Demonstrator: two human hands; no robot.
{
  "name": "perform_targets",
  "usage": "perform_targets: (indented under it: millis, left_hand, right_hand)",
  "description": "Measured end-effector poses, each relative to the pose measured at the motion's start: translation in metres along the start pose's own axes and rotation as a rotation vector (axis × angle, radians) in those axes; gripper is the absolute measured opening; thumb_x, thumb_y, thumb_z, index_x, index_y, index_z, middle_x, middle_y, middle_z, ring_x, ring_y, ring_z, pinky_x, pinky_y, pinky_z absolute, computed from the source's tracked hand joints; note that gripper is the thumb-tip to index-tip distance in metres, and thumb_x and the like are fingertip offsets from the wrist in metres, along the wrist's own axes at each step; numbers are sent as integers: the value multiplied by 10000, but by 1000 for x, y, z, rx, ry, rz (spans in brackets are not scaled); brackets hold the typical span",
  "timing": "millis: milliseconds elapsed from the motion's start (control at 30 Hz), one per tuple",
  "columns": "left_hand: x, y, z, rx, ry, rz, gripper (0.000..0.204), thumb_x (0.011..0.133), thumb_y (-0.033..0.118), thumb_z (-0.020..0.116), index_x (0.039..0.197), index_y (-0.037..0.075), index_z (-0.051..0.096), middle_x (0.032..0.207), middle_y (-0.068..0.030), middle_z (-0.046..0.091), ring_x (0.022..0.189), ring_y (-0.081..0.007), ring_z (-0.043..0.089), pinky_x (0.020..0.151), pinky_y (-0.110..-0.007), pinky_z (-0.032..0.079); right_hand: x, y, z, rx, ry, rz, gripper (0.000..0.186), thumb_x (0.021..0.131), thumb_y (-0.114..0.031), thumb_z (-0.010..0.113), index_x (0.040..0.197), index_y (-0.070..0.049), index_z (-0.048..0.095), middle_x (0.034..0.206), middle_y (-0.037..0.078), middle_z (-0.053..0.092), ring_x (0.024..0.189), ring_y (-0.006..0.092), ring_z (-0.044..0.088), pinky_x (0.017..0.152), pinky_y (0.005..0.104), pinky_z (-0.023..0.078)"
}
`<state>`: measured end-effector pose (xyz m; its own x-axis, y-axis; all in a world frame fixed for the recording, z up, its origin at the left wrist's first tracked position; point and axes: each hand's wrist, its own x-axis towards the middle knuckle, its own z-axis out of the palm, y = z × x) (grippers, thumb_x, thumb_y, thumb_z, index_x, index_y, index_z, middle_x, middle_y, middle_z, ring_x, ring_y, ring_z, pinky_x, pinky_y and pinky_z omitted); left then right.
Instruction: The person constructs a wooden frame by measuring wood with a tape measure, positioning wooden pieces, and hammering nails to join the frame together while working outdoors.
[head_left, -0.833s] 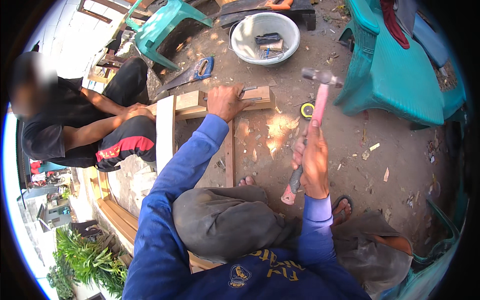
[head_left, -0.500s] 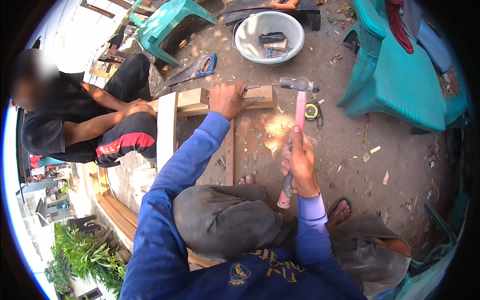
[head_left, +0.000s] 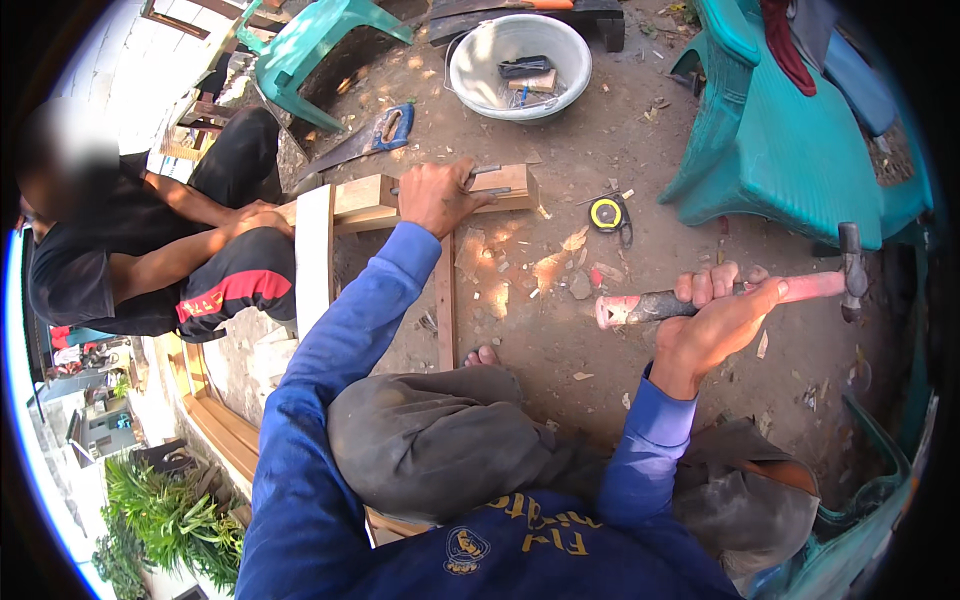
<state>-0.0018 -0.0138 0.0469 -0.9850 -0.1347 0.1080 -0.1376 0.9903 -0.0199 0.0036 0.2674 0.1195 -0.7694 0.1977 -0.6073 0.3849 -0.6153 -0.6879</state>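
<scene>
your left hand (head_left: 432, 200) is closed on a thin metal piece (head_left: 492, 190) at the wooden beam (head_left: 520, 198), close to the beam's right end, with its dark tips poking out past your fingers. your right hand (head_left: 712, 325) is wrapped around the handle of the hammer (head_left: 815, 287), which lies sideways out to your right, well apart from the beam, its head pointing away to the right. on the ground (head_left: 560, 345) between the beam and the green chair (head_left: 800, 150) sits a tape measure (head_left: 607, 214), and the handsaw (head_left: 352, 150) lies beyond the beam.
</scene>
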Motion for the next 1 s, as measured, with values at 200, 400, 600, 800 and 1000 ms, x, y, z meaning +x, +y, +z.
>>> perform_targets:
  millis: [200,400,600,800,1000]
  left_hand:
    - [16,1,-5,37,-4,1,542,671,620,853,752,130,637,671,-84,679,644,-314,691,573,-445,510]
    - [3,4,-3,38,-36,-37,522,677,610,852,767,140,645,677,-98,681,659,-329,698,567,-454,517]
    - [-2,-2,-3,14,-19,-37,495,674,572,868,780,143,645,691,-115,686,669,-338,701,564,-467,526]
    - [5,9,-2,4,-12,-9,488,675,559,871,798,141,652,678,-104,684,674,-340,704,566,-470,530]
    - [0,-3,0,-1,8,-45,512,664,592,862,776,148,634,644,-98,656,642,-334,688,552,-462,507]
  right_hand:
    - [10,39,-21,-263,-458,217,373,1079,-490,475,924,-157,411,607,-59,353,447,56,350,406,262,349]
    - [-6,47,-8,-403,-493,315,402,1075,-516,473,899,-157,434,599,-66,354,449,54,354,391,249,328]
    - [11,9,-15,-208,-365,172,405,1062,-547,481,951,-158,449,651,-66,349,491,55,326,425,239,318]
    - [-4,33,9,-67,-10,81,396,1069,-528,473,979,-145,423,641,-45,337,470,76,346,420,272,345]
    - [7,23,-14,-355,-469,265,375,1093,-500,426,955,-151,437,627,-60,322,474,68,328,428,260,346]
